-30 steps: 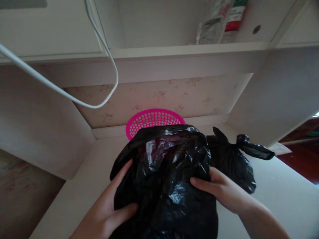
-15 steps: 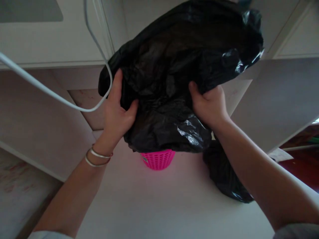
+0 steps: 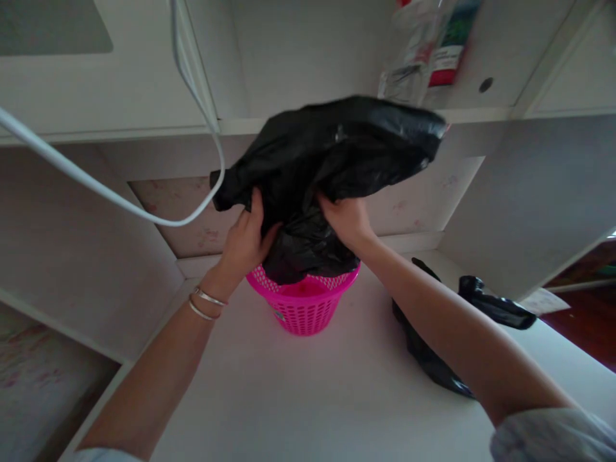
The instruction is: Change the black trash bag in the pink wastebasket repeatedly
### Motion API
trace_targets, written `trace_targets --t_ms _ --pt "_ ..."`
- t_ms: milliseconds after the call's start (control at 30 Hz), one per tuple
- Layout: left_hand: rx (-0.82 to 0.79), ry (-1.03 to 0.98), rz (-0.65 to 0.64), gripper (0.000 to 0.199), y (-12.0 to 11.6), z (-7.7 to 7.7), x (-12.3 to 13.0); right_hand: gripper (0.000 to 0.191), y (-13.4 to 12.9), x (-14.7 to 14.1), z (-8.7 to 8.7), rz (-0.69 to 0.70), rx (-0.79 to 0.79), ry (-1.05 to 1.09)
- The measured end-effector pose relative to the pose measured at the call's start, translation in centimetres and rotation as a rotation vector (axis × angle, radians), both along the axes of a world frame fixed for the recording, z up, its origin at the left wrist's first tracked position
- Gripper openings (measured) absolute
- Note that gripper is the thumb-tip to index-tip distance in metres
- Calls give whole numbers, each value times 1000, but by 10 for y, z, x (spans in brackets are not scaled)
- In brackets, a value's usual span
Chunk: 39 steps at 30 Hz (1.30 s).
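Observation:
A black plastic bag (image 3: 346, 147) is bunched between my two hands, its lower end hanging into the mouth of a pink perforated basket (image 3: 305, 311). My left hand (image 3: 248, 237), with two bangles at the wrist, grips the bag's left side, thumb toward me. On the other side my right hand (image 3: 346, 221) is closed on the bag, its fingertips hidden in the folds. The bag's upper part spreads loosely above both hands. The basket stands upright on a white surface (image 3: 289, 398).
Another black bag (image 3: 433, 353) lies on the right, partly behind my right forearm. A white cable (image 3: 120, 199) loops in front at the left. Clear bottles (image 3: 407, 58) stand on the shelf above. White side panels (image 3: 529, 199) flank the space.
Both hands have moved down and closer together with the bag, whose lower end is now in the basket's mouth. The basket's rim and the shelf bottles have come into sight.

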<state>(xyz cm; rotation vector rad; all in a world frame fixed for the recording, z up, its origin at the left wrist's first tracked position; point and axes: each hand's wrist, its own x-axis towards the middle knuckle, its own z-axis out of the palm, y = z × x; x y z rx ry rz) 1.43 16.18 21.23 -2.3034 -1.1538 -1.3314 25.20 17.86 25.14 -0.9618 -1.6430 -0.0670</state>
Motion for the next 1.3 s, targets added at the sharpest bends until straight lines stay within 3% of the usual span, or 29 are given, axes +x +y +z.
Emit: trace_targets --t_ms 67,167,233,300,367,467,600,667,733,833,933,1100,1167,1300 --pt "-122 115 -17 71 -8 -15 -15 41 -10 0 -6 110 -143 -83" --pt "-249 -8 -52 54 -24 -24 -40 32 -22 11 2 248 -431 -107" --pt "-324 -220 -78 43 -32 -22 -53 24 -26 21 14 309 -684 21" --pt "-405 -535 -170 32 -38 -19 -61 25 -29 27 23 454 -887 128" --pt "-500 -910 -351 30 -43 -16 -64 27 -30 30 23 646 -925 152" --pt "-644 -1297 -556 31 -46 -15 -63 44 -28 26 2 758 -878 82" --pt "-726 -1509 -514 16 -48 -17 -60 60 -22 18 -32 658 -1047 -28" --pt "-794 -1542 -478 9 -49 -16 -59 54 -20 17 -37 617 -1098 -88" --pt "-874 -1530 -442 27 -51 -13 -59 45 -21 21 -33 606 -1126 -139" --pt "-974 -1506 -371 53 -54 -8 -61 49 -28 37 -17 728 -1126 -207" --pt "-1011 -1488 -343 58 -53 -6 -62 54 -36 62 -4 834 -1100 -168" --pt "-919 -1449 -320 18 -45 -9 -52 59 -38 90 -4 664 -1073 351" --pt "-856 -1369 -350 22 -44 -13 -45 48 -39 90 -8 586 -981 448" --pt "-753 -1173 -419 39 -45 -21 -36 40 -41 84 -23 468 -871 369"
